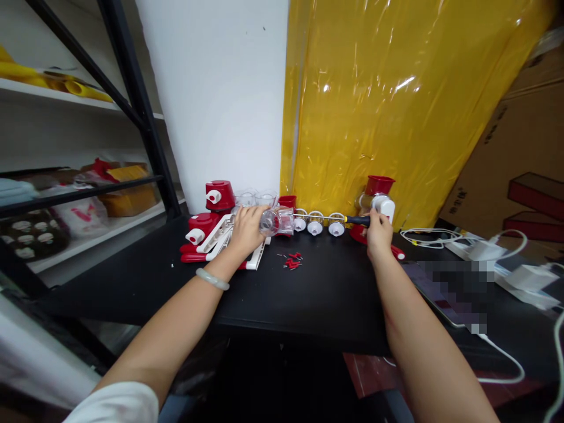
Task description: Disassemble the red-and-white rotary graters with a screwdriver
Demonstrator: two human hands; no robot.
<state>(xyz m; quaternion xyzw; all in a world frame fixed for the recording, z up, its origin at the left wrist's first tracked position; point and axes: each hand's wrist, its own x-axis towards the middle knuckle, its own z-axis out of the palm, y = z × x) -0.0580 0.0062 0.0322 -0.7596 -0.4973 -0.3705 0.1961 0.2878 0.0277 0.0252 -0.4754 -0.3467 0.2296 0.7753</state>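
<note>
My left hand (249,228) is closed around a clear plastic housing (278,222), which lies on its side above the black table. In my right hand (379,230) is a screwdriver (358,220) with a black and yellow handle. Its long metal shaft points left, and the tip reaches the right end of the housing. Behind the shaft stand several white-based round grater drums (315,225). Small red pieces with metal pins (293,261) lie in a loose pile below the housing. White crank handles with red grips (215,244) rest beside my left hand.
Red bases with white knobs (219,195) are stacked at the back left. An assembled red and white grater (379,187) stands behind my right hand. To the right lie a tablet (436,294), white cables (429,237) and chargers (531,277). A black-framed shelf (88,238) borders the left.
</note>
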